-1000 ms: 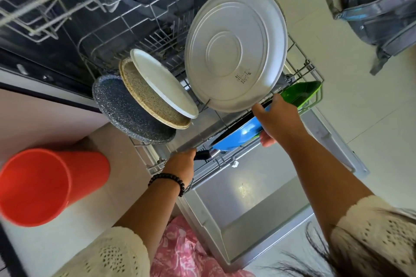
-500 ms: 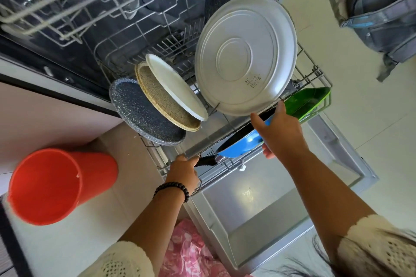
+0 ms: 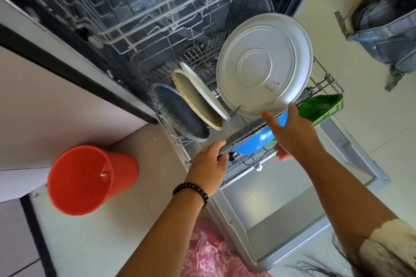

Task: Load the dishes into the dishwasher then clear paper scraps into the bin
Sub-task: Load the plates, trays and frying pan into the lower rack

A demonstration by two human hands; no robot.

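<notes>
A blue pan (image 3: 254,144) with a black handle (image 3: 229,156) lies in the front of the dishwasher's lower rack (image 3: 327,80). My left hand (image 3: 209,164) is at the handle's end with its fingers loose and apart. My right hand (image 3: 292,132) hovers spread over the pan's right side, fingertips touching the lower edge of a large silver plate (image 3: 265,65) standing in the rack. A white plate (image 3: 202,92), a beige plate (image 3: 195,105) and a dark speckled plate (image 3: 180,117) lean to the left. A green tray (image 3: 319,105) sits at the rack's right end.
The dishwasher door (image 3: 281,209) lies open below my arms. The upper rack (image 3: 157,18) is pulled out above. A red bin (image 3: 85,180) stands on the floor to the left. A grey backpack (image 3: 387,29) lies at the far right. Pink cloth (image 3: 207,252) shows at the bottom.
My left hand has loosened from the pan's handle and my right hand's fingers have spread off the pan's rim. The pan now rests in the rack.
</notes>
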